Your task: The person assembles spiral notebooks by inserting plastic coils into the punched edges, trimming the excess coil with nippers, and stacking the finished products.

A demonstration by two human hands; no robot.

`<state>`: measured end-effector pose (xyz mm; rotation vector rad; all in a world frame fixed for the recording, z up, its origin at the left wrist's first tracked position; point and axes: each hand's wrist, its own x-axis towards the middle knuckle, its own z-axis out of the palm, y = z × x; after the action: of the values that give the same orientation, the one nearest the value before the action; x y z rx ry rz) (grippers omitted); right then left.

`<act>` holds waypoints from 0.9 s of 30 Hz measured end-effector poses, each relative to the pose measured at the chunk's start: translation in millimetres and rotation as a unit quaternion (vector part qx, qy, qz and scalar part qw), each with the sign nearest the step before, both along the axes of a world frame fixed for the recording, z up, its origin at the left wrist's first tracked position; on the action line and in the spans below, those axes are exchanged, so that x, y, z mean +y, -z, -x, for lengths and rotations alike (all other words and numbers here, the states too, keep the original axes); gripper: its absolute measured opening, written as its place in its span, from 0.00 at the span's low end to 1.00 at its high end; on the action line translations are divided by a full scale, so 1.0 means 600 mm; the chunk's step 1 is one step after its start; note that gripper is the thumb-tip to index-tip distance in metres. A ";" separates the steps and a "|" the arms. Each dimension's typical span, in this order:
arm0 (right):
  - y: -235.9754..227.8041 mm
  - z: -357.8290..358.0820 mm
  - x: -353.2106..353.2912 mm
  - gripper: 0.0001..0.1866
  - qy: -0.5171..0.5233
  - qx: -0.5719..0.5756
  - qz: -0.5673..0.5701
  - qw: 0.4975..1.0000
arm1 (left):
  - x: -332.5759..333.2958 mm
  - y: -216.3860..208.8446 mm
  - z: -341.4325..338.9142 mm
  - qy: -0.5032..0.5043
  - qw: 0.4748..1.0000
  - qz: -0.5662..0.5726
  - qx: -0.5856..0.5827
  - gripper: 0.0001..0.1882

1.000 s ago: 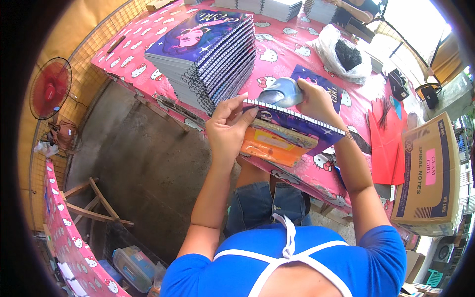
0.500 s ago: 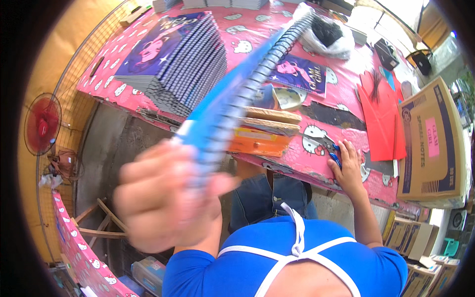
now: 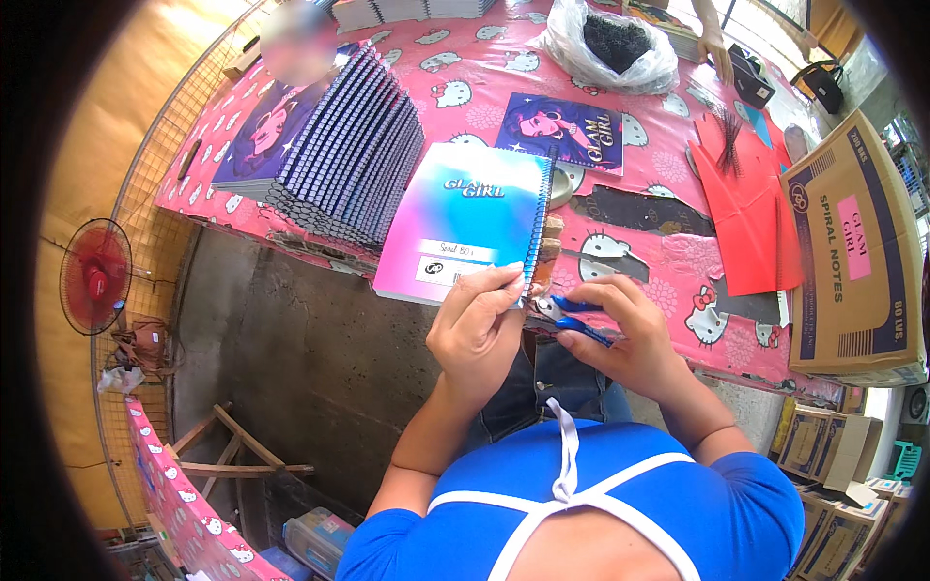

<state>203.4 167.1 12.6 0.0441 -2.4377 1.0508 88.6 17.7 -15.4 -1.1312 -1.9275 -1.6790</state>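
My left hand (image 3: 480, 334) grips the lower right corner of a pink and blue spiral notebook (image 3: 417, 218), its printed back cover facing up. The dark wire coil (image 3: 544, 208) runs along its right edge. In my right hand (image 3: 635, 334) are blue-handled pliers (image 3: 570, 323), their metal jaws at the bottom end of the coil. I cannot tell whether the jaws touch the wire. A tall stack of spiral notebooks (image 3: 349, 145) stands to the left, coils facing me. Beyond the held notebook, a purple-covered notebook (image 3: 552, 131) lies flat.
A clear plastic bag of black coils (image 3: 620, 48) sits at the back. On the right are red sheets (image 3: 736, 232) with loose wires (image 3: 727, 145), and a cardboard carton (image 3: 852, 271). Another person's hand (image 3: 715, 53) rests at the far right. A fan (image 3: 97, 281) stands left.
The notebook has swung from upright and raised to lower and flatter, its cover showing. My right hand has lifted the pliers off the table and brought them left to the coil's end.
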 end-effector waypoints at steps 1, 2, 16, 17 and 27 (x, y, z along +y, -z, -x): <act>0.004 0.004 0.009 0.18 -0.064 -0.091 0.160 0.981 | -0.001 -0.002 0.002 -0.003 1.000 -0.003 0.030 0.12; 0.005 0.008 0.025 0.17 -0.122 -0.179 0.314 0.925 | -0.003 -0.006 0.004 -0.002 0.998 -0.007 0.058 0.12; 0.088 -0.026 0.168 0.19 0.136 -0.162 -0.221 0.952 | -0.135 -0.287 0.330 -0.277 0.900 -0.335 0.023 0.15; 0.085 -0.011 0.176 0.19 0.111 -0.145 -0.191 0.964 | -0.182 -0.269 0.395 -0.293 0.901 -0.317 -0.038 0.16; 0.095 0.368 0.422 0.24 0.106 -0.129 -0.167 0.972 | -0.175 -0.131 0.489 -0.199 0.890 -0.362 -0.193 0.07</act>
<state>-17.2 420.1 -44.6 -0.2531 -2.7558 0.5756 -204.9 -87.4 63.0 -0.1162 -1.3450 -2.1804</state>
